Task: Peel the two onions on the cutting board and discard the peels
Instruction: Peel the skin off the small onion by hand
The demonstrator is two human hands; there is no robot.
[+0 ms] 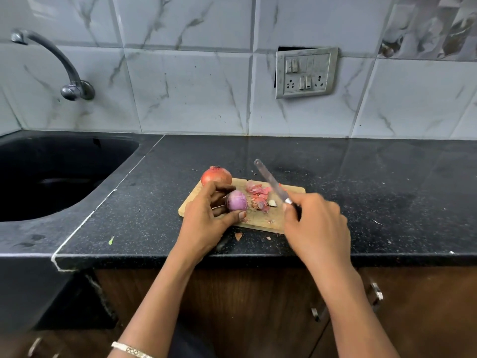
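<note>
The left hand curls fingers and thumb round a peeled purple onion resting on the wooden cutting board. The right hand grips a knife by the handle, its blurred blade raised over the heap of peels. The unpeeled onion sits at the board's far left corner, just behind the left fingers. The held onion looks finished, so it is best set aside and the other taken up, with the blade angled away from the fingers. The peel scrap on the table needs gathering too.

Bare forearms, pale patterned bangle on left wrist.
</note>
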